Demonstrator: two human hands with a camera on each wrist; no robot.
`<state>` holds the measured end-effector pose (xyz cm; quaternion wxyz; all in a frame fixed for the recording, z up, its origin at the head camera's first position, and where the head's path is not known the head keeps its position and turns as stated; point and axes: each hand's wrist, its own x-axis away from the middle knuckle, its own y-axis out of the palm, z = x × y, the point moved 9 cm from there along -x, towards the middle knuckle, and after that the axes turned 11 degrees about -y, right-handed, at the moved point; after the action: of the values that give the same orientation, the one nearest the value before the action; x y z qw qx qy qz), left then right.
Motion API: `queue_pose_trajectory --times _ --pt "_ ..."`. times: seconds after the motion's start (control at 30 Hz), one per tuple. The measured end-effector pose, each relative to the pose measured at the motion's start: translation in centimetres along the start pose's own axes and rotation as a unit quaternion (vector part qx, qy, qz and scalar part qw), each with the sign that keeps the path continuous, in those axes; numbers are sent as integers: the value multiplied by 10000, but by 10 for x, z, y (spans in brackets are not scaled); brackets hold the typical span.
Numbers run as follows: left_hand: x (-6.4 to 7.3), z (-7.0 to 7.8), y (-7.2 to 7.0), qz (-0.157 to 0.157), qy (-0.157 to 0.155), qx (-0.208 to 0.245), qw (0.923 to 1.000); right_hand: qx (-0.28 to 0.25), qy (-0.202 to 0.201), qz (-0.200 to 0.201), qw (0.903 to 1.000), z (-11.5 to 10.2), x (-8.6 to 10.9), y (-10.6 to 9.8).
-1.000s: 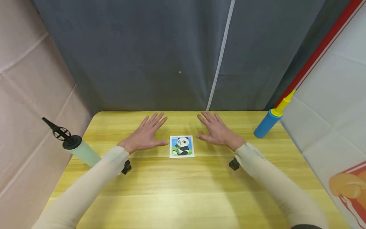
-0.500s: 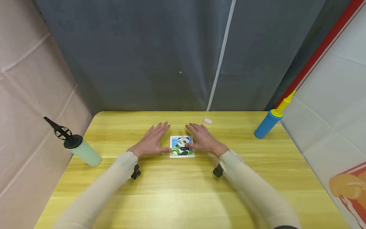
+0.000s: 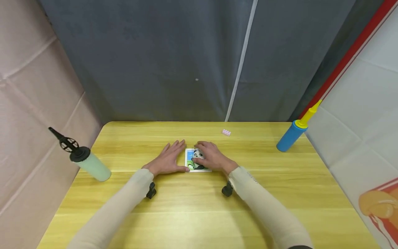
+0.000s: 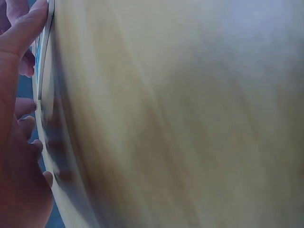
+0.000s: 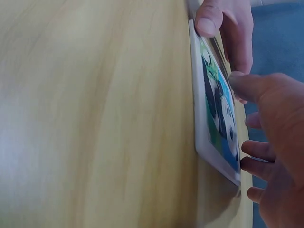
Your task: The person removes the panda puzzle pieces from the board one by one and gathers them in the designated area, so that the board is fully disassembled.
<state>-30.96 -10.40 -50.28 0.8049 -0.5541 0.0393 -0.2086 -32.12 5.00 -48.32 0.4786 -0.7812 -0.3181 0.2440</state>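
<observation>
A square panda picture board (image 3: 190, 156) with a white rim lies flat on the wooden table. My left hand (image 3: 169, 160) is at its left side, fingers spread and straight, the thumb at the lower left corner. Above the board's right part lies my right hand (image 3: 212, 157), hiding much of the panda; its thumb reaches over the picture. In the right wrist view the right hand (image 5: 282, 137) has loosely bent fingers along the far edge of the board (image 5: 216, 104). Only a thin edge of the board (image 4: 45, 52) shows in the left wrist view.
A small pink-and-white piece (image 3: 226, 132) lies near the table's back edge. At the left stands a pale green pump (image 3: 96, 167) with a black nozzle. A blue pump (image 3: 290, 137) with a yellow nozzle stands at the right. A grey curtain (image 3: 149, 69) hangs behind the table.
Both hands have moved inward and toward the person, the right one now over the board. The pink piece came into view as the right hand left it. The board stayed put.
</observation>
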Motion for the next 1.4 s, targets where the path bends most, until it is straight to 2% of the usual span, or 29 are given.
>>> queue_pose_trajectory --times 0.37,0.73,0.93,1.27,1.4 --pt "3 -2 2 -208 -152 -146 9996 78 -11 107 9999 -10 -10 6" --pt "6 0 2 -480 -162 -167 9986 266 -25 -26 9996 -17 -16 6" --pt "4 -2 4 -654 -196 -190 9975 277 31 -231 9993 -22 -20 6" --pt "1 8 -2 -699 -192 -321 9969 375 110 -352 9986 -25 -28 0" --pt "1 10 -2 -702 -229 -411 9964 448 64 -277 9986 -26 -30 -2"
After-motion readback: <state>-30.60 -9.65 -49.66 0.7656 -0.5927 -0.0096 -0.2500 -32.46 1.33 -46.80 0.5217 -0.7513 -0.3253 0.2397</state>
